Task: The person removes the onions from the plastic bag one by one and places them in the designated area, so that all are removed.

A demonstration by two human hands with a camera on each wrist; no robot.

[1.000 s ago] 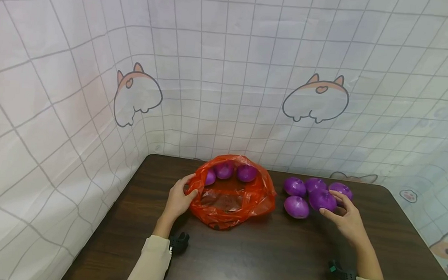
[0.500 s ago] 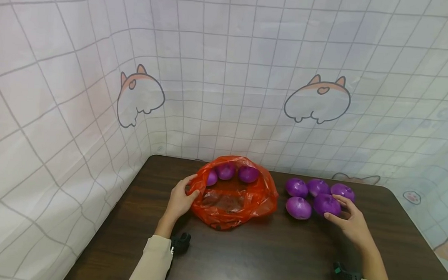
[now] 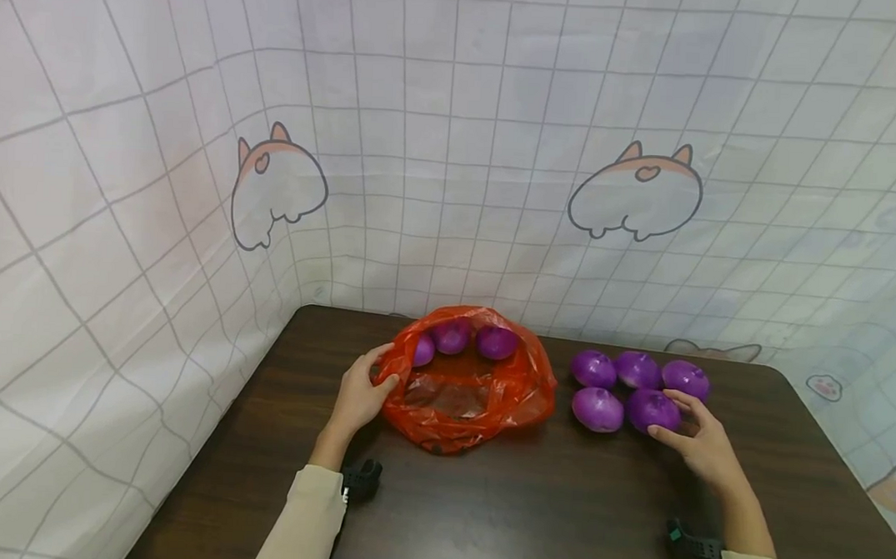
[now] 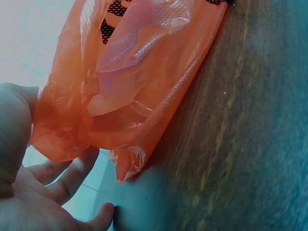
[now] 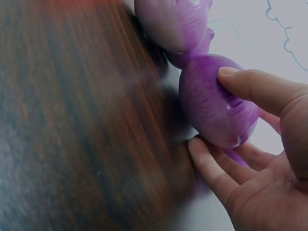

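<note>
A red plastic bag (image 3: 518, 391) sits on the table with its mouth spread wide. Inside, by the far wall, lie several shiny purple onions (image 3: 496, 342). My left hand (image 3: 359, 395) holds the bag's left rim; in the left wrist view the thin plastic hangs between thumb and fingers (image 4: 79, 171). To the right, my right hand (image 3: 699, 441) grips a purple onion (image 3: 648, 411) from its right side. Up close, the thumb presses the top of that onion (image 5: 211, 103), with fingers beneath and behind it. Its lower side is close to the table.
Left of the held onion lies another onion (image 3: 597, 409). Behind them stands a row of three onions (image 3: 637, 370). The dark wooden table (image 3: 498, 515) meets a white gridded cloth (image 3: 452, 188) at the back and left. Each wrist wears a black band (image 3: 362, 480).
My right hand has shifted a little right and toward me with its onion, lowering it into line beside the front one. The left hand stays at the bag's rim.
</note>
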